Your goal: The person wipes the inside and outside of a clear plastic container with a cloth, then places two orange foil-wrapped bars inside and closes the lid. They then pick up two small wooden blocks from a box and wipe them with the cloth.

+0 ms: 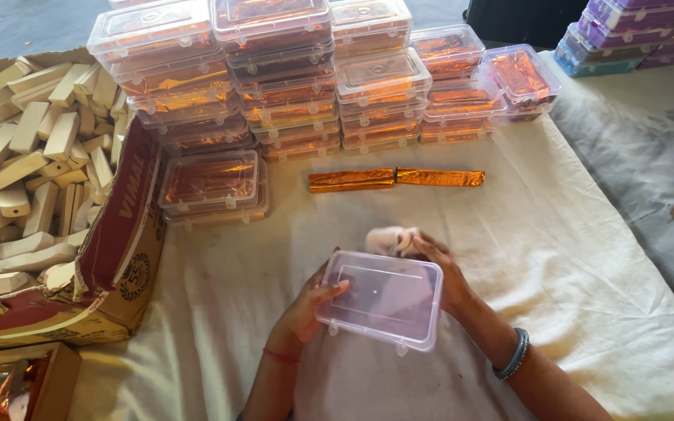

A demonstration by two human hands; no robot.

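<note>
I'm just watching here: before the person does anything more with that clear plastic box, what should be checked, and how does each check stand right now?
1. Both hands on the clear box: ok; left hand grips its near-left edge, right hand its far-right side.
2. Box empty: cannot tell; something pale and blurred shows behind it.
3. Lid shut: cannot tell.
4. Wrapped bars within reach: ok; two gold foil bars lie on the cloth just beyond.
5. Wooden blocks at hand: ok; carton of wooden blocks stands to the left.
6. Stacks of filled boxes upright: ok.
</note>
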